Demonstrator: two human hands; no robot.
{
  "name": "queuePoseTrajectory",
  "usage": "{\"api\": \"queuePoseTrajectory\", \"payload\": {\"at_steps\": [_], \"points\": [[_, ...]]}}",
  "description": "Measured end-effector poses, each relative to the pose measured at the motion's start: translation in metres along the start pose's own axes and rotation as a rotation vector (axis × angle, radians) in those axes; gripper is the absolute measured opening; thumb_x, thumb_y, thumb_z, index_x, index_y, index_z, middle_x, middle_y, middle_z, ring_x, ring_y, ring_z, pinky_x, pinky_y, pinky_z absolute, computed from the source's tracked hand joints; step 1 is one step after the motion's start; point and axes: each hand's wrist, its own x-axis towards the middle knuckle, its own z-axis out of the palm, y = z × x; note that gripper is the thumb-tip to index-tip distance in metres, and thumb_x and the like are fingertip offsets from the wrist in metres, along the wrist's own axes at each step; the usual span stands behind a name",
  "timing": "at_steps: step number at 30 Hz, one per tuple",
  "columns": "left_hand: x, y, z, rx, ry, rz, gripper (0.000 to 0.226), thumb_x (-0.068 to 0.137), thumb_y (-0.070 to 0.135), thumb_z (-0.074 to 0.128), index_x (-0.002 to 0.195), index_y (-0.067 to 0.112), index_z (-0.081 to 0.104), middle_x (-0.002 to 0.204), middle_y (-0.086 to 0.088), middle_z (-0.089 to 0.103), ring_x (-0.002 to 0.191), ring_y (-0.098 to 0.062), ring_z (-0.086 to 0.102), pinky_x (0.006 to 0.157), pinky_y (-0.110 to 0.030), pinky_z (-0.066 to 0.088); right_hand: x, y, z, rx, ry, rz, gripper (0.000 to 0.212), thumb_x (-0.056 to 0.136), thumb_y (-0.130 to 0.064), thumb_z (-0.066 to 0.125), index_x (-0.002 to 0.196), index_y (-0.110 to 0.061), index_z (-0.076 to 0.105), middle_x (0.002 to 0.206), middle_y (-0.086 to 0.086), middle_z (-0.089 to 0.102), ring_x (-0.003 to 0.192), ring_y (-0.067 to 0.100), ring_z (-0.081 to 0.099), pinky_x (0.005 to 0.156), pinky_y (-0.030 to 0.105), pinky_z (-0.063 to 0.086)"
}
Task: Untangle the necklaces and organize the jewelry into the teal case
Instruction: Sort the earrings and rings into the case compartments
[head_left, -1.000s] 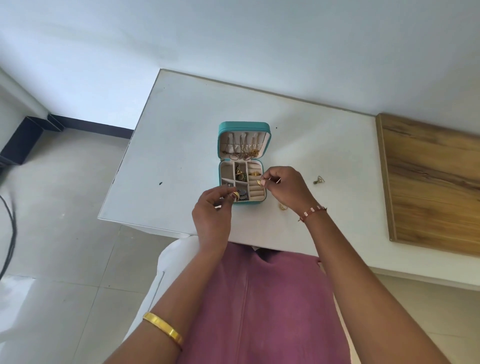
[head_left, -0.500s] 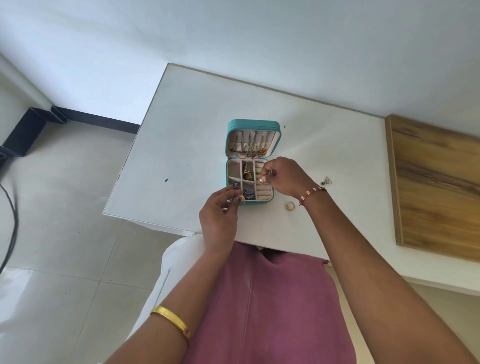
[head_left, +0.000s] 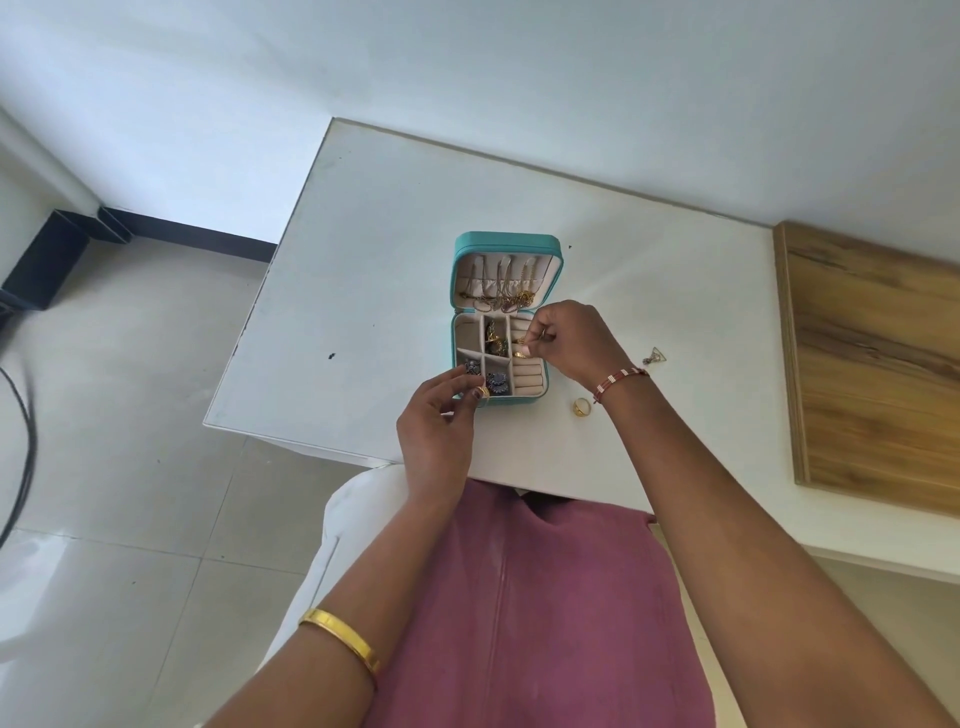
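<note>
The left hand (head_left: 434, 423) is hovering at the near left corner of the teal case (head_left: 501, 319), its thumb and fingertips curled together and pinching a small gold piece (head_left: 484, 391) just above the case's front rim. The right hand (head_left: 574, 340) is reaching over the case from the right, fingers bent and pinching a small gold item (head_left: 521, 354) over the right-hand compartments; a second glint of gold is showing between its fingers (too small to tell what it is). A red and white bracelet (head_left: 618, 382) is sitting on the right wrist, and a gold bangle (head_left: 340, 636) is circling the left forearm.

The case is lying open near the front edge of the white worktop (head_left: 374, 270), lid propped back. Gold necklaces (head_left: 501, 286) are hanging in the lid and bunching at its elastic pocket. The cream base is divided into compartments: dark blue-grey pieces (head_left: 491, 382) are filling the near left ones, gold pieces are lying in the middle one, and the ring rolls (head_left: 529, 378) at the near right are showing beside the right hand.

A gold ring (head_left: 582, 407) is lying on the worktop just right of the case, near the right wrist. A small silver triangular pendant (head_left: 653, 356) is resting farther right. A wooden board (head_left: 872, 358) is lying at the worktop's right end. The person's pink garment (head_left: 530, 597) is filling the foreground.
</note>
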Motion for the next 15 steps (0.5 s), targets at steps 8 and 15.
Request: {"api": "queuePoseTrajectory", "payload": {"at_steps": [8,15], "points": [[-0.003,0.001,-0.001,-0.035,0.006,-0.024,0.030,0.084,0.007,0.063,0.080,0.036,0.066,0.091,0.015,0.065,0.069,0.008,0.057,0.068,-0.005,0.042,-0.038,-0.009,0.016,0.241,0.290,0.049,0.004,0.081,-0.008,0.067,0.079,-0.010,0.064,0.061,-0.010,0.053,0.052,-0.002,0.047,0.052,0.008,0.037],[-0.007,0.004,-0.002,-0.025,-0.032,0.010,0.025,0.084,0.006,0.063,0.097,0.025,0.070,0.085,0.006,0.070,0.077,0.001,0.063,0.078,-0.013,0.048,-0.079,-0.026,0.053,0.537,0.238,0.131,0.013,0.081,-0.011,0.068,0.094,-0.009,0.071,0.079,-0.002,0.067,0.065,-0.002,0.058,0.070,0.023,0.053]]}}
